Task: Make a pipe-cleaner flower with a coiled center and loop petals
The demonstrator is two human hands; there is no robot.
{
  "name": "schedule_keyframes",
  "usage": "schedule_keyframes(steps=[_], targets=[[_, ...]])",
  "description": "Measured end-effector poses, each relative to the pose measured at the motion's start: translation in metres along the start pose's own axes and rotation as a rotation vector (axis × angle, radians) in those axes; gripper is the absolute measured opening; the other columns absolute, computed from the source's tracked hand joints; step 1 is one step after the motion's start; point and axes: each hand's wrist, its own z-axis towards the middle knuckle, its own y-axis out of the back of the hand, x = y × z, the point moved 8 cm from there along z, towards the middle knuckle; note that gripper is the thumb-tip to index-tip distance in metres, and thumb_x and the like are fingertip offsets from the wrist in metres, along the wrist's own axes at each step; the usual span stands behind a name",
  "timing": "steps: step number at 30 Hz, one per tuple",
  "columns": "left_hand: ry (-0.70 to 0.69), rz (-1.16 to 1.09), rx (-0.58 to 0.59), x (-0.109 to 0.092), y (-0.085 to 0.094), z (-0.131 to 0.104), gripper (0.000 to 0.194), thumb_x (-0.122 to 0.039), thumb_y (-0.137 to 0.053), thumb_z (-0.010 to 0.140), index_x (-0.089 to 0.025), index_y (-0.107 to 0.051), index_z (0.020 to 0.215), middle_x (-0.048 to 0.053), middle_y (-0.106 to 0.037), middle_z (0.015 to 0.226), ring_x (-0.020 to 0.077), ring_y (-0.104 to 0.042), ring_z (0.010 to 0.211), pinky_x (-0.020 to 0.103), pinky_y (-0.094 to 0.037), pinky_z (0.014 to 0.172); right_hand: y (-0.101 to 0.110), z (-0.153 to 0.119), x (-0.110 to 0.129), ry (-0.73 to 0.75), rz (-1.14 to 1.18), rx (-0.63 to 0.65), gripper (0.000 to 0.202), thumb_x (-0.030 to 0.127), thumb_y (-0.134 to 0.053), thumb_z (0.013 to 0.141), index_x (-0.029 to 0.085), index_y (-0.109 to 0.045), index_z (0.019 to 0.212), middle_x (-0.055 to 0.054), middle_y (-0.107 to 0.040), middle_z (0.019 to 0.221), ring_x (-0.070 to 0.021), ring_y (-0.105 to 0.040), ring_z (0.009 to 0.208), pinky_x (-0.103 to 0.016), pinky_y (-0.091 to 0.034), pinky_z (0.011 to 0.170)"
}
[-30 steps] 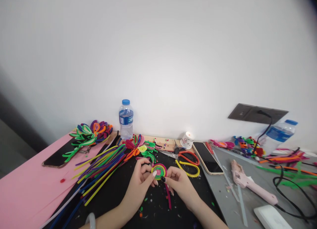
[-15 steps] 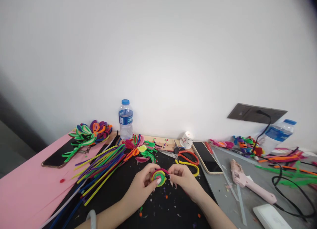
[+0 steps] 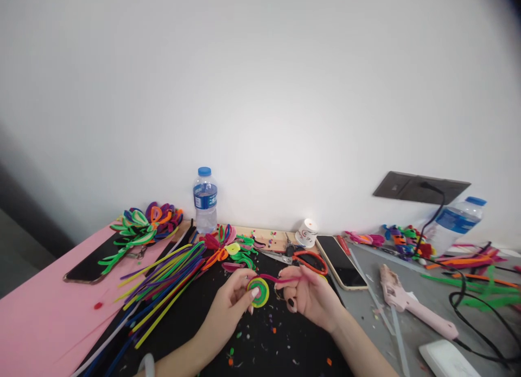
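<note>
Coil [image 3: 262,296] is pinched in the left hand [image 3: 233,300]. Its pink strip [image 3: 269,277] stretches across to the right hand [image 3: 311,298]; I can't tell if that one grips. This looks like winding; more turns need a gentle pull.

Way bottom centre, over mat [image 3: 252,360] — scraps [image 3: 274,330] only. Lower centre barred: left hand [image 3: 232,301], coil [image 3: 264,293], strand [image 3: 272,279], right hand [image 3: 315,298]. Pipe cleaners [image 3: 166,282] lower left — glue gun [image 3: 401,301] lower right.

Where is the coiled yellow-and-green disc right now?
In the head view, the disc is low near the centre, held by the left hand over the black mat.
</note>
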Motion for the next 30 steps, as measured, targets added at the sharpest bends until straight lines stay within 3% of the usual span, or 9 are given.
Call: schedule_keyframes(steps=[4,9,12,17,30], targets=[[0.017,-0.016,-0.006,0.0,0.0,0.0,0.022,-0.03,-0.058,0.079,-0.02,-0.052,0.097,-0.002,-0.056,0.072,0.0103,-0.05,0.057,0.021,-0.04,0.051,-0.005,-0.001,0.005,0.078,-0.054,-0.005,0.029,0.026,-0.065,0.074,0.015,-0.063,0.101,-0.011,-0.068,0.094,-0.0113,-0.058,0.063,-0.024,-0.047,0.056],[0.015,-0.039,0.023,0.003,-0.002,-0.002,0.023,-0.03,-0.059,0.079,-0.02,-0.049,0.097,-0.002,-0.057,0.071,0.01,-0.049,0.054,0.021,-0.039,0.05,-0.009,-0.002,0.005,0.131,-0.219,-0.104,0.04,0.014,-0.077,0.06,0.016,-0.064,0.098,-0.007,-0.067,0.09,-0.0115,-0.058,0.064,-0.024,-0.049,0.059],[0.014,-0.028,0.059,0.003,-0.006,-0.004,0.022,-0.028,-0.059,0.079,-0.02,-0.048,0.097,-0.001,-0.058,0.071,0.0107,-0.05,0.057,0.021,-0.039,0.051,-0.009,-0.001,0.004,0.166,-0.306,-0.176,0.034,0.015,-0.079,0.057,0.015,-0.067,0.089,-0.003,-0.066,0.08,-0.0102,-0.057,0.058,-0.023,-0.048,0.055],[0.021,-0.035,0.108,0.002,-0.012,-0.005,0.021,-0.028,-0.059,0.079,-0.02,-0.048,0.095,-0.001,-0.059,0.071,0.0113,-0.051,0.058,0.02,-0.04,0.049,-0.009,0.0,0.004,0.227,-0.303,-0.214,0.016,0.025,-0.074,0.066,0.015,-0.068,0.077,-0.002,-0.066,0.067,-0.0091,-0.054,0.053,-0.021,-0.045,0.052],[0.033,-0.023,0.126,0.006,-0.014,-0.007,0.021,-0.028,-0.062,0.077,-0.021,-0.052,0.094,-0.004,-0.053,0.067,0.0105,-0.05,0.055,0.022,-0.042,0.052,-0.006,-0.001,0.006,0.223,-0.326,-0.233,0.021,0.033,-0.07,0.072,0.013,-0.063,0.067,-0.001,-0.061,0.058,-0.008,-0.049,0.05,-0.019,-0.038,0.049]])
